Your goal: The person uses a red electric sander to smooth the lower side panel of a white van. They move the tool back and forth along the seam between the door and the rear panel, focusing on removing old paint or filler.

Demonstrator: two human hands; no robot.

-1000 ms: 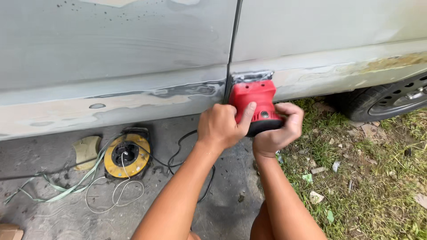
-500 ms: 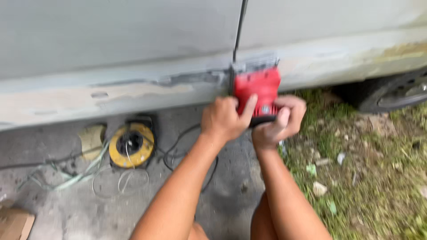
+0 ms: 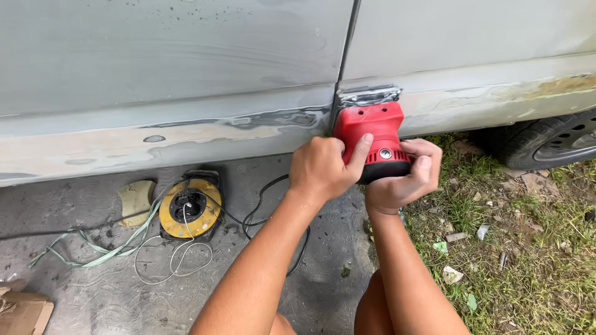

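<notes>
Shifted lower on the car panel (image 3: 186,133) since before, the red sander (image 3: 372,133) sits at the door seam; left hand (image 3: 323,167) and right hand (image 3: 406,180) each grip its body tightly; sanding seems under way, and the next pass likely calls for steady, flat pressure.

Sander (image 3: 372,139) pressed against car body (image 3: 186,74) at the door seam — left hand (image 3: 323,167) on its left side, right hand (image 3: 403,177) under its right. Cable reel (image 3: 189,208) on ground lower left; tyre (image 3: 546,142) far right — grass (image 3: 528,248) beneath.

Tyre (image 3: 552,144) cut off at right frame edge. Cardboard (image 3: 22,310) cropped at lower left corner. Sander (image 3: 372,139) underside hidden by both hands.
</notes>
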